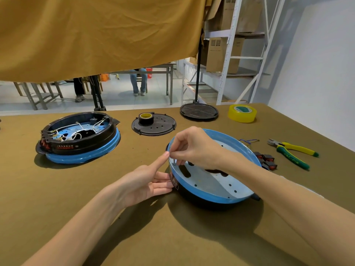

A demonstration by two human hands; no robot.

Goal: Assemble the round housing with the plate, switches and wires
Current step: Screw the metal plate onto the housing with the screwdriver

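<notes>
Olive-covered surface (153, 227) fills room's foreground. Round housing (209, 196) (black wall, blue plate (213, 181) seated inside) sits right of centre, near front edge. Second, wired housing (78, 139) well apart at left. Left hand (146, 181) flat against housing wall, fingers straight, index raised to rim. Right hand (194, 148) pinches small screw (174, 161) upright on plate. Switches (266, 160), pliers (294, 152) just right.
</notes>
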